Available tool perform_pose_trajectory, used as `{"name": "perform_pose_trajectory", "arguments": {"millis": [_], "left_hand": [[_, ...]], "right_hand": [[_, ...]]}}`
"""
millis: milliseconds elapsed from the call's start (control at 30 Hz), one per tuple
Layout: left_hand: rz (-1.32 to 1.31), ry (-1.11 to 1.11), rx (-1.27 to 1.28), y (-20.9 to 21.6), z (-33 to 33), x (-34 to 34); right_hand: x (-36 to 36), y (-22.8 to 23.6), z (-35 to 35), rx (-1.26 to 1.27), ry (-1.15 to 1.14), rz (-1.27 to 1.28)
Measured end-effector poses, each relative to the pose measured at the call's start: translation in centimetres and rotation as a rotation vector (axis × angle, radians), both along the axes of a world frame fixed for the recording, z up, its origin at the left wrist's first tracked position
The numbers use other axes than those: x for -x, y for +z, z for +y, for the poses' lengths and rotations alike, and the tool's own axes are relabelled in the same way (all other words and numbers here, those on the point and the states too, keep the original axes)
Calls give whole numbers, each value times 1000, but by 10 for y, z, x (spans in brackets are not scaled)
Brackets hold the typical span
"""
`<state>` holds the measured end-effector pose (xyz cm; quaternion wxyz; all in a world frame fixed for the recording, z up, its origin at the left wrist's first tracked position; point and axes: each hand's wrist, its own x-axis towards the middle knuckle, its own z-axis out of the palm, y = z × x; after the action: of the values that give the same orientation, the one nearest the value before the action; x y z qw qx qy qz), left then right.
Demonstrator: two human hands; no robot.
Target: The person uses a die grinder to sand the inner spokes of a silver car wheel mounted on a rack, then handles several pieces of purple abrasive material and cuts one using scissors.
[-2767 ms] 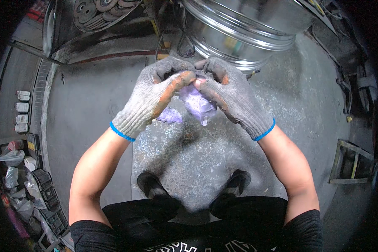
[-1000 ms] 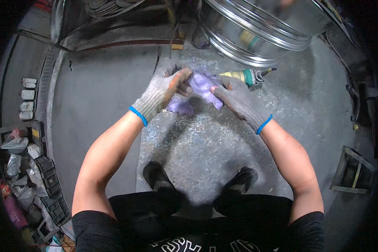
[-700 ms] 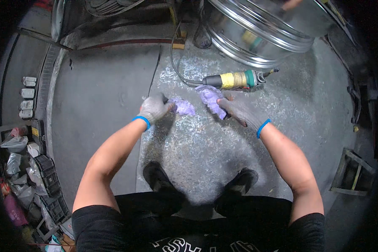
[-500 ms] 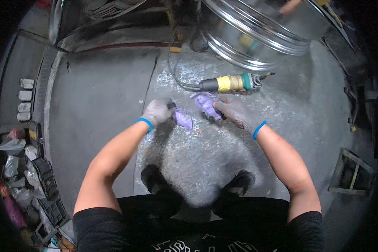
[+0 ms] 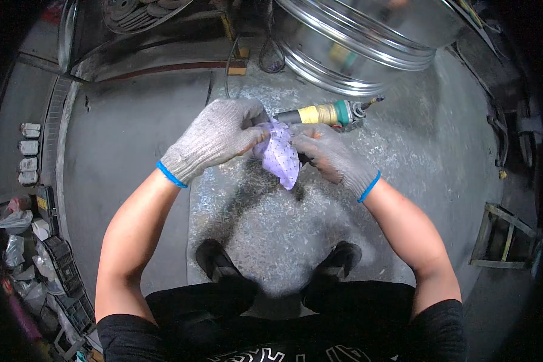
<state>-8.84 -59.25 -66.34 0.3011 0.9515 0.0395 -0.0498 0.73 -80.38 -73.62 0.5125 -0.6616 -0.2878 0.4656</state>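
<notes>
Both of my hands wear grey knit work gloves with blue cuffs and meet above the concrete floor. My left hand [image 5: 220, 136] pinches the upper left side of a crumpled purple cloth with dark dots [image 5: 280, 161]. From the right, my right hand [image 5: 329, 151] grips the same cloth near its top, fingers bent. The cloth's lower end hangs loose in a point. Something dark shows beside my right fingertips, too hidden to make out. Just beyond the hands lies a power grinder [image 5: 323, 114] with a green head and a yellow-wrapped body; my gloves partly overlap its handle.
A large shiny metal wheel rim [image 5: 356, 45] stands beyond the grinder. A grey mat [image 5: 127, 133] covers the floor at left. Bins with plastic bags [image 5: 57, 265] line the lower left, and a metal frame [image 5: 504, 238] stands at right. A cable [image 5: 228, 72] runs behind my hands.
My hands were apart, each with a piece of purple cloth. The left has moved up and right to meet the right hand, and the purple pieces are now together.
</notes>
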Motion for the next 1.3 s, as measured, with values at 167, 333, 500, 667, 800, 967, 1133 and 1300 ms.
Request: {"name": "perform_pose_trajectory", "arguments": {"millis": [167, 333, 500, 667, 800, 967, 1133, 1300], "left_hand": [[123, 80, 135, 15, 2, 2], [82, 108, 139, 16, -2, 3], [83, 145, 166, 20, -8, 2], [62, 130, 155, 23, -1, 4], [-110, 71, 65, 14, 15, 5], [94, 89, 445, 5, 30, 14], [156, 153, 844, 6, 29, 19], [154, 104, 926, 20, 21, 16]], "right_hand": [[-6, 32, -1, 148, 85, -361], [-6, 22, -4, 101, 77, -428], [2, 14, 7, -66, -178, 244], [-1, 48, 8, 137, 110, -281], [-4, 57, 6, 119, 145, -482], [-6, 73, 9, 225, 188, -415], [-10, 69, 5, 106, 171, -400], [-12, 67, -1, 123, 118, -356]]}}
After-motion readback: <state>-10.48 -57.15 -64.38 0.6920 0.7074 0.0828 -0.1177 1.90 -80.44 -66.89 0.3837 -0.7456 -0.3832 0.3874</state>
